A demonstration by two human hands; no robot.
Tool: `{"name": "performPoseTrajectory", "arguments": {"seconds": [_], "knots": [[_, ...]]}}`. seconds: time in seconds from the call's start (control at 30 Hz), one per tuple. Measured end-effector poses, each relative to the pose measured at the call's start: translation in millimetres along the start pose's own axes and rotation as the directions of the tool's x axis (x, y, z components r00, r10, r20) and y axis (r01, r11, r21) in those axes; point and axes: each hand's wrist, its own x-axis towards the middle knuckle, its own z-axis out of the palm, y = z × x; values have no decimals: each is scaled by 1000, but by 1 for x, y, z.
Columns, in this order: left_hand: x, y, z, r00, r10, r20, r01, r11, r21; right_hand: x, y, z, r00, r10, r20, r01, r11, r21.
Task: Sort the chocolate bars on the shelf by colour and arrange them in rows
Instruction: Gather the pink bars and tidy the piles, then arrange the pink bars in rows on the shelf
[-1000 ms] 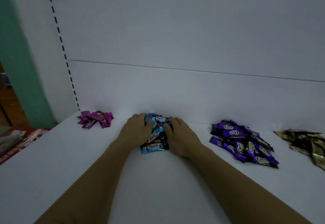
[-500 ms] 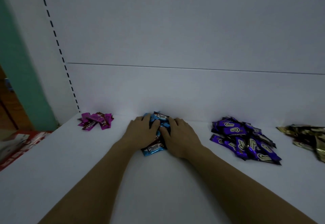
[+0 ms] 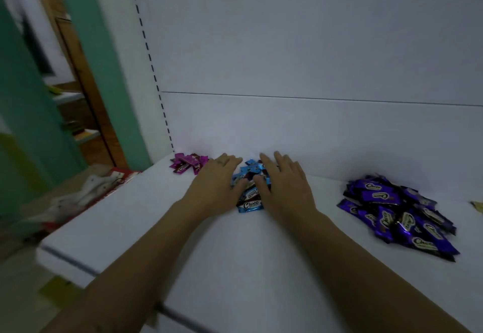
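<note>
Our left hand (image 3: 215, 185) and right hand (image 3: 286, 189) lie flat, fingers straight, either side of the blue bars (image 3: 249, 204); we should press inward evenly so none slide off

Left hand (image 3: 217, 186), right hand (image 3: 285, 189) flat, palms down, fingers straight, arms extended forward.

Dim, bluish cast, blurred left edge
</note>
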Motion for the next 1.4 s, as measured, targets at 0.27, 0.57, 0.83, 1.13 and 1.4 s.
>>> {"name": "performPoseTrajectory", "arguments": {"seconds": [0.27,0.57,0.83,1.13,1.4], "knots": [[-24,-82,-36,991,-134,26,131,987,93,-8,-38,-4,987,-141,71,144,989,-42],[52,-189,-37,932,-129,340,156,986,-55,45,-112,52,975,-41,218,68,990,-121],[81,-202,-7,950,46,309,-57,998,27,108,-138,113,989,64,131,-62,998,-19],[83,-209,-13,940,232,251,-149,939,-309,84,-132,94,986,33,165,-33,999,-1],[83,-211,3,949,156,274,-121,983,-141,82,-141,94,998,2,64,12,977,-211]]}}
